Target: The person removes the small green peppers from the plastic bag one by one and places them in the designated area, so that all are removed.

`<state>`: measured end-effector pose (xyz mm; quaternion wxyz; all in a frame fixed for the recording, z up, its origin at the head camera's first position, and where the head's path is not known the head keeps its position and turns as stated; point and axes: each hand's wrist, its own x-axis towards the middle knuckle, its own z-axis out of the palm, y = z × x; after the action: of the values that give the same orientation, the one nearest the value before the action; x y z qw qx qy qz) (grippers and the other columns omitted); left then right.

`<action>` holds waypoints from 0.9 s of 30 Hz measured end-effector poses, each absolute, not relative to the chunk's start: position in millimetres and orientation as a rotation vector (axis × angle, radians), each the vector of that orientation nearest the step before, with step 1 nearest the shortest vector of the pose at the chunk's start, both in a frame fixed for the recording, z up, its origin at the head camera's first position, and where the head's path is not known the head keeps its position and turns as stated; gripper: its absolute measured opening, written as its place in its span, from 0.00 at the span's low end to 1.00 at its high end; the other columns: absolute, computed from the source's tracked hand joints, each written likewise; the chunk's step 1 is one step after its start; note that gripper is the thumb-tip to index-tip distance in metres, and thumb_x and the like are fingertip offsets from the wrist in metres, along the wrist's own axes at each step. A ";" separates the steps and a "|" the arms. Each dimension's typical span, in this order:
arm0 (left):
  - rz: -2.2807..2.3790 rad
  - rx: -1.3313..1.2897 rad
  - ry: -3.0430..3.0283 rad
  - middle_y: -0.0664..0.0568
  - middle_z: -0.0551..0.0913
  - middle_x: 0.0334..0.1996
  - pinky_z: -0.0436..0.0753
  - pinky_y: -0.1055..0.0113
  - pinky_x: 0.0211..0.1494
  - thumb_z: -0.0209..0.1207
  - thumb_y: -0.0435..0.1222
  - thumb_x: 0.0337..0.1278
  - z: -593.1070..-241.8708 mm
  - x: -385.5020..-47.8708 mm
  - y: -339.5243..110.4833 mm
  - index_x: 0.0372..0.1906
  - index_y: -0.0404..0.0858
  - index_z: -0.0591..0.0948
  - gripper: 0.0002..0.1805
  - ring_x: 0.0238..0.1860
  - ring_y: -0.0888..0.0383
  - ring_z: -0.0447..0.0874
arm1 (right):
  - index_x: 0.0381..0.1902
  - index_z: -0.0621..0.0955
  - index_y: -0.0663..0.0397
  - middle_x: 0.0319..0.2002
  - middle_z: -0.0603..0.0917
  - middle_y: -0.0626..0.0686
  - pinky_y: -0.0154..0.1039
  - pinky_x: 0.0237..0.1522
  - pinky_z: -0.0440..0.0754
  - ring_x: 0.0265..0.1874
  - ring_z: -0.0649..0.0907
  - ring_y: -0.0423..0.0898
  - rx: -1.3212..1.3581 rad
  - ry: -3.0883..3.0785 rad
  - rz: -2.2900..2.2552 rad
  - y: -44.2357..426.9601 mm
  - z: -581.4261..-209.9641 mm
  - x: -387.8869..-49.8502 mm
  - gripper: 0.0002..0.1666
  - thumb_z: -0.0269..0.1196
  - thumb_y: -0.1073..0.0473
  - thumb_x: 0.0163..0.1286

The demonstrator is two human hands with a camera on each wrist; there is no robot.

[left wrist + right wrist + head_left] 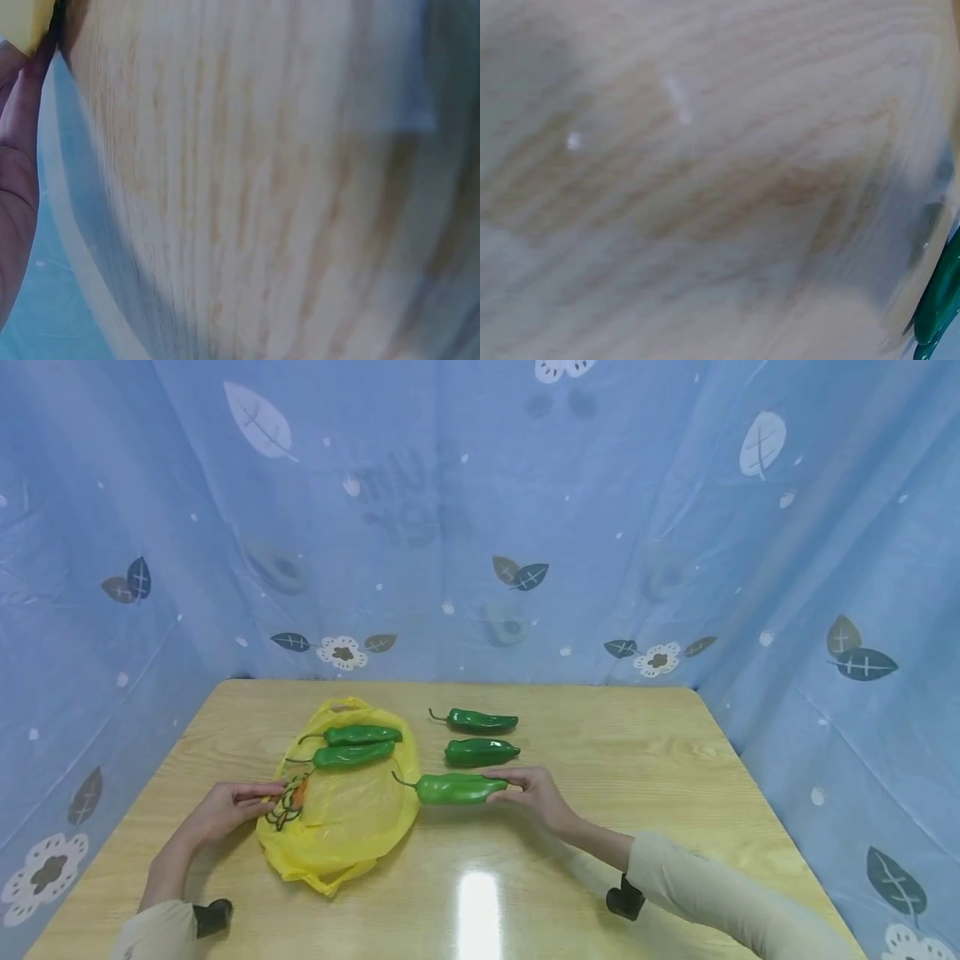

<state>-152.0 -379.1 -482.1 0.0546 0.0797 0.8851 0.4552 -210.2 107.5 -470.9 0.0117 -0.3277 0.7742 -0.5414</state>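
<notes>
A yellow plastic bag (352, 822) lies spread on the table, a dark and orange print at its left side. My left hand (225, 810) pinches the bag's left edge; in the left wrist view, fingers (26, 105) meet a bit of yellow plastic (26, 22). Two green peppers, an upper one (363, 734) and a lower one (352, 755), rest on the bag. My right hand (536, 797) grips the tip end of a lighter green pepper (453, 789), whose stem points left over the bag's right rim.
Behind the held pepper, two more green peppers lie on the table, a far one (480, 721) and a nearer one (482, 752). A blue patterned curtain (465, 510) surrounds the wooden table (637, 752) at the back and sides. A green pepper (939, 300) shows at the right wrist view's edge.
</notes>
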 end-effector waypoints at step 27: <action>1.426 0.292 2.664 0.36 0.80 0.53 0.80 0.79 0.44 0.61 0.32 0.61 -483.1 -153.3 -381.1 0.51 0.22 0.80 0.18 0.45 0.80 0.75 | 0.51 0.79 0.73 0.50 0.81 0.69 0.37 0.36 0.85 0.35 0.85 0.39 -0.863 2.155 -1.752 155.6 -479.0 -150.0 0.23 0.67 0.66 0.59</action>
<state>-153.3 -381.1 -483.1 0.0529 0.0959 0.8764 0.4690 -150.0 155.6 -479.0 0.1164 -0.2949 0.7360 -0.5982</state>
